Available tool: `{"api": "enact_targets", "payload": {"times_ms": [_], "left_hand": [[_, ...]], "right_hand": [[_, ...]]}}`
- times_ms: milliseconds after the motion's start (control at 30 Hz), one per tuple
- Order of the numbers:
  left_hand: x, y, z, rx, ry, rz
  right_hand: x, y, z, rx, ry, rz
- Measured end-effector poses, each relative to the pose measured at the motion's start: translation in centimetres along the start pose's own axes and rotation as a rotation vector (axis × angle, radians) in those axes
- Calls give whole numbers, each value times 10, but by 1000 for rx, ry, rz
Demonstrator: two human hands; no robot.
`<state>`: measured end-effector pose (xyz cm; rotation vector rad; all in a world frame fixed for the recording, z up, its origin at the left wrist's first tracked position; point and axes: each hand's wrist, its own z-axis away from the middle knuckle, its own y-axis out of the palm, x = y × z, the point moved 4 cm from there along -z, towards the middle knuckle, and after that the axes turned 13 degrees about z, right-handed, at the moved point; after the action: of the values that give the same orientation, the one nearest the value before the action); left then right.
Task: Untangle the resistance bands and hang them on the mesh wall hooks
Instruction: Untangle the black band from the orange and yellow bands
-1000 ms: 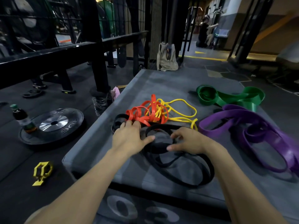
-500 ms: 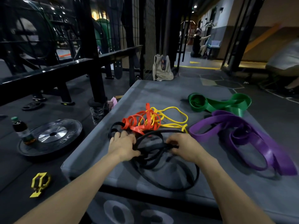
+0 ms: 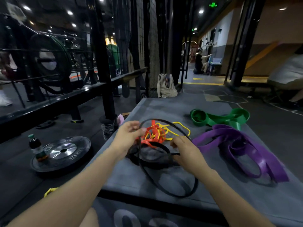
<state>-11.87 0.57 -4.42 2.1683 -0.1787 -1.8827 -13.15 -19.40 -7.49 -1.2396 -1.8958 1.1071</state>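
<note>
Since half a second ago your left hand (image 3: 129, 136) has lifted a strand of the thin black rubber resistance band (image 3: 165, 190) off the grey padded platform (image 3: 164, 110), so it now arches up over the orange flat band (image 3: 152, 141) and the yellow thin band (image 3: 178, 128) tangled just beyond your fingers. That hand pinches the strand near its top; your right hand (image 3: 185, 153) is curled round the bundled part of the same band, lower down. Nothing is hung yet, I judge: the wide green band (image 3: 219, 117) and wide purple band (image 3: 246, 149) lie right of your right hand, untouched. The black loop trails back to the platform's near edge below your wrists. The black mesh wall (image 3: 153, 46) stands well beyond your grip, with open platform surface between.
</note>
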Motion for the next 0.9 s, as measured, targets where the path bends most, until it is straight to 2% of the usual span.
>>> {"api": "enact_targets", "payload": {"times_ms": [67, 133, 200, 300, 367, 500, 600, 633, 700, 733, 767, 900], "left_hand": [[-19, 10, 7, 79, -48, 100], [-36, 21, 17, 179, -76, 123], [-50, 31, 27, 259, -81, 127], [-78, 38, 34, 312, -38, 295], [-102, 33, 31, 300, 30, 455], [-127, 1, 17, 31, 95, 606], [-103, -30, 9, -203, -5, 478], [-92, -41, 7, -264, -47, 293], [-76, -52, 10, -315, -107, -272], [-73, -48, 17, -295, -107, -479], [-71, -40, 23, -228, -84, -575], [-54, 20, 43, 275, 59, -641]], "right_hand": [[3, -11, 3, -178, 38, 136], [1, -24, 4, -338, 171, 184], [1, -39, 1, -370, 279, 141], [2, -46, -12, -51, 366, -131], [6, -41, -10, 115, 361, -217], [14, -32, 8, 210, 310, -243], [9, -33, 8, 235, 298, -135], [6, -36, 6, 251, 303, -90], [4, -46, 0, 253, 277, -49], [6, -53, -3, 240, 245, -48], [10, -61, -7, 226, 204, -47], [39, -93, -22, 173, 74, -44]]}}
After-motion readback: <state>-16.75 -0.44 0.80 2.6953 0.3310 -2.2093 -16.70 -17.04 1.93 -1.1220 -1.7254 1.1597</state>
